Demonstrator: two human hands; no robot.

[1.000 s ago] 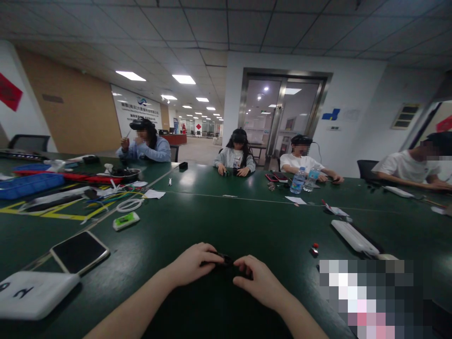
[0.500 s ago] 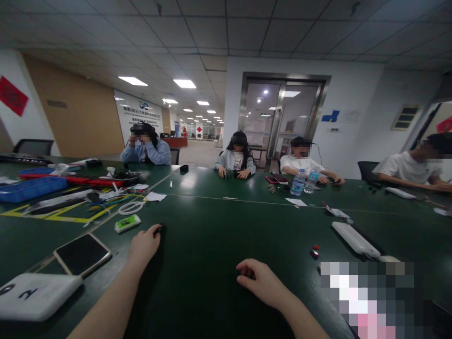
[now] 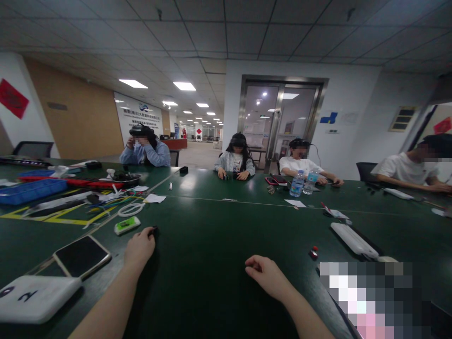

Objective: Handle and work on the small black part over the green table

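My left hand (image 3: 140, 247) is closed, its fingertips pinching a small black object (image 3: 154, 230) just over the green table. What kind of object it is cannot be made out. Just beyond that hand lies a small white item with a bright green top (image 3: 127, 226). A phone (image 3: 83, 255) with a dark screen lies to the left of my left wrist. My right hand (image 3: 266, 275) is over the table on the right, fingers loosely curled, a gap between thumb and forefinger and nothing visible in it. Farther right stands a small red-topped object (image 3: 313, 253), apart from the hand.
A white power-bank-like box (image 3: 38, 299) sits at the near left. Cables (image 3: 130, 209) and blue trays (image 3: 33, 189) crowd the far left. On the right are a long white case (image 3: 354, 240) and two water bottles (image 3: 297, 183). Several people sit across the table (image 3: 197, 216).
My left hand has drawn slightly back and left with the small black object. My right hand has shifted a little to the right, its thumb and forefinger somewhat closer together.
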